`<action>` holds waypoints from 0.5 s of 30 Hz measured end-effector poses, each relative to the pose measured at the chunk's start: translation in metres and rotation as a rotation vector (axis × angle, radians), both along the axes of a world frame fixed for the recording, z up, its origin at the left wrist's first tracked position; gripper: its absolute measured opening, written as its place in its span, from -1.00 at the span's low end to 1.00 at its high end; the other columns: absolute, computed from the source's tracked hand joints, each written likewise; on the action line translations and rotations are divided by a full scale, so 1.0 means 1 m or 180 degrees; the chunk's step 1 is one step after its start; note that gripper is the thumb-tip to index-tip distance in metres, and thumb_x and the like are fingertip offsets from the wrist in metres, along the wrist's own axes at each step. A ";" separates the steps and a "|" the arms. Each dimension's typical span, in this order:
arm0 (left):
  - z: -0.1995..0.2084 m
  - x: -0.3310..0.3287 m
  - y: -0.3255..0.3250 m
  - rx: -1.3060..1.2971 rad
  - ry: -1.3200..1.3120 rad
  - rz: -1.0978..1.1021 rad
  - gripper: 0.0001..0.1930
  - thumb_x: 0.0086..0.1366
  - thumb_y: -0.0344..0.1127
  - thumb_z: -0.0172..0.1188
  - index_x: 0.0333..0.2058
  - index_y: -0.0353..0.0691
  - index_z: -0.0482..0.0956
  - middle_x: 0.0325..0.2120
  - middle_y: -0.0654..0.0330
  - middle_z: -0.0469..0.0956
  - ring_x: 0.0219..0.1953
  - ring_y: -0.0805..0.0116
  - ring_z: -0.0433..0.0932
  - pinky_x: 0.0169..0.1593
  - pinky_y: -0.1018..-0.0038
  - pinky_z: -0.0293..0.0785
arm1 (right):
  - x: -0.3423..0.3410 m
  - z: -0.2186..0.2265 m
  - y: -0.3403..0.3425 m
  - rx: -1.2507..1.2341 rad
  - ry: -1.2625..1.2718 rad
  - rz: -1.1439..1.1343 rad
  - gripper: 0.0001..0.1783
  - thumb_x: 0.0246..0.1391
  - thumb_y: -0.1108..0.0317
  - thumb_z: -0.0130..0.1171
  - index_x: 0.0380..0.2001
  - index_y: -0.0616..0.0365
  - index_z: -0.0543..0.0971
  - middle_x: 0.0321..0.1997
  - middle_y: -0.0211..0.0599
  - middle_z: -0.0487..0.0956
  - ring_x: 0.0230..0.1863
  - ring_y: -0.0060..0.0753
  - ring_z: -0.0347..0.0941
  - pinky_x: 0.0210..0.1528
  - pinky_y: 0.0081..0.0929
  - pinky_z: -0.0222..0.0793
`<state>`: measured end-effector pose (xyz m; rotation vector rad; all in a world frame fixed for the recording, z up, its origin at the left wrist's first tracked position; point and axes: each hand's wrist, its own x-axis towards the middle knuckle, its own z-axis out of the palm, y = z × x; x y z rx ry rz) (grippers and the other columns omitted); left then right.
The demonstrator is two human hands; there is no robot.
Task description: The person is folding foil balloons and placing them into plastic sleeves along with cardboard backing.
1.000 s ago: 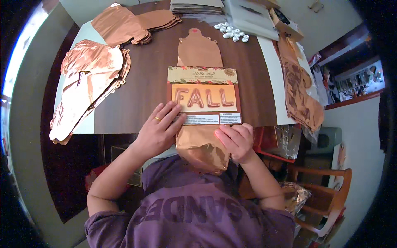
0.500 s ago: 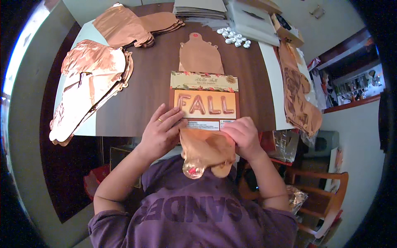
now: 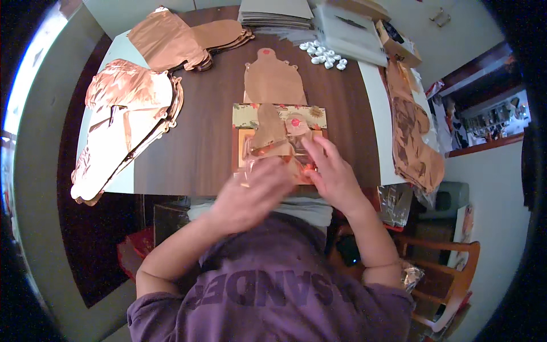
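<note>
A flat copper foil balloon (image 3: 270, 132) lies folded over the printed card (image 3: 241, 114) at the table's front edge, covering most of its picture. One of its rounded tabs carries a red spot. My left hand (image 3: 250, 194) is at the foil's lower left, smeared by motion, so its grip is unclear. At the foil's right side, my right hand (image 3: 336, 179) has its thumb and fingers apart, fingertips at the foil's edge. Just beyond the card, another flat copper balloon (image 3: 274, 80) with a red-spotted tab lies partly under it.
Piles of copper foil balloons lie at the left (image 3: 131, 94) and far left (image 3: 162, 40). More copper foil (image 3: 411, 125) hangs over the right edge. Small white rolls (image 3: 322, 55), a stack of cards (image 3: 275, 12) and clear plastic sleeves (image 3: 347, 34) sit at the back. A wooden chair (image 3: 456, 285) stands right.
The foil balloon hanging below the card has been flipped up onto it, hiding the picture. My left hand has moved right and nearer; my right hand has let its fingers spread.
</note>
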<state>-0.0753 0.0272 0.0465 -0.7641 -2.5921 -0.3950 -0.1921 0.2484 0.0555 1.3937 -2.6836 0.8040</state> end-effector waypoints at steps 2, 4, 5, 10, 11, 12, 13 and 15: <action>0.000 -0.007 0.022 -0.0595 -0.0237 -0.0432 -0.41 0.27 -0.18 0.03 0.28 -0.18 0.28 0.29 0.07 0.23 0.34 0.13 0.17 0.36 0.07 0.03 | -0.006 -0.010 0.004 0.0095 0.0054 0.0093 -0.24 0.00 0.37 0.30 0.29 -0.02 0.27 0.25 0.02 0.28 -0.03 0.13 0.51 -0.05 -0.18 0.53; -0.010 -0.015 0.024 -0.0355 -0.0961 -0.0065 -0.32 0.24 -0.15 0.06 0.32 -0.22 0.18 0.34 0.06 0.16 0.37 0.14 0.14 0.38 0.09 -0.01 | -0.010 -0.010 0.004 0.0192 0.0122 0.0190 -0.28 0.02 0.35 0.29 0.27 -0.06 0.30 0.27 0.02 0.27 -0.02 0.14 0.51 -0.04 -0.17 0.53; -0.015 -0.021 0.019 -0.1117 -0.0410 0.0074 -0.16 0.14 -0.05 0.20 0.34 -0.26 0.11 0.34 0.04 0.16 0.38 0.11 0.11 0.40 0.07 -0.05 | -0.011 -0.007 0.002 0.0214 -0.0049 0.0083 -0.33 0.04 0.33 0.27 0.25 -0.05 0.32 0.26 0.02 0.28 -0.03 0.14 0.51 -0.04 -0.16 0.52; -0.012 -0.020 0.016 -0.0664 -0.0835 -0.0029 -0.05 0.02 0.00 0.31 0.33 -0.24 0.12 0.34 0.05 0.15 0.39 0.08 0.10 0.40 0.07 -0.06 | -0.029 0.002 0.002 0.0381 -0.0441 -0.0522 -0.37 0.02 0.31 0.30 0.19 -0.01 0.38 0.21 -0.05 0.32 0.01 0.14 0.48 -0.02 -0.11 0.49; -0.011 -0.019 0.016 -0.0632 -0.0870 -0.0030 -0.04 0.00 0.00 0.33 0.33 -0.23 0.11 0.34 0.06 0.15 0.39 0.08 0.10 0.39 0.08 -0.06 | -0.035 0.009 0.001 0.0465 -0.0056 -0.0650 -0.39 0.00 0.32 0.31 0.16 0.02 0.39 0.19 -0.05 0.33 0.00 0.12 0.48 0.00 -0.13 0.48; -0.010 -0.019 0.016 -0.0639 -0.0862 -0.0017 -0.04 0.00 0.00 0.33 0.33 -0.23 0.11 0.34 0.06 0.15 0.39 0.08 0.10 0.39 0.08 -0.06 | -0.044 0.014 -0.001 0.0547 0.0336 -0.0788 -0.40 -0.01 0.32 0.33 0.14 0.06 0.40 0.17 -0.06 0.33 0.00 0.10 0.47 0.02 -0.15 0.47; -0.009 -0.019 0.016 -0.0632 -0.0920 -0.0012 -0.05 0.00 0.00 0.32 0.33 -0.22 0.11 0.34 0.07 0.16 0.39 0.08 0.09 0.39 0.08 -0.05 | -0.060 0.013 -0.002 0.0310 0.0534 -0.0746 -0.41 -0.04 0.33 0.35 0.10 0.13 0.42 0.09 -0.03 0.39 -0.04 0.01 0.49 0.03 -0.21 0.45; -0.008 -0.020 0.017 -0.0625 -0.0958 -0.0066 -0.05 0.01 -0.01 0.32 0.33 -0.21 0.11 0.34 0.07 0.16 0.39 0.07 0.09 0.39 0.08 -0.05 | -0.091 0.006 -0.004 -0.0235 -0.0389 -0.0699 -0.38 -0.06 0.30 0.39 0.09 0.18 0.43 -0.01 -0.02 0.46 -0.05 -0.07 0.50 0.01 -0.22 0.45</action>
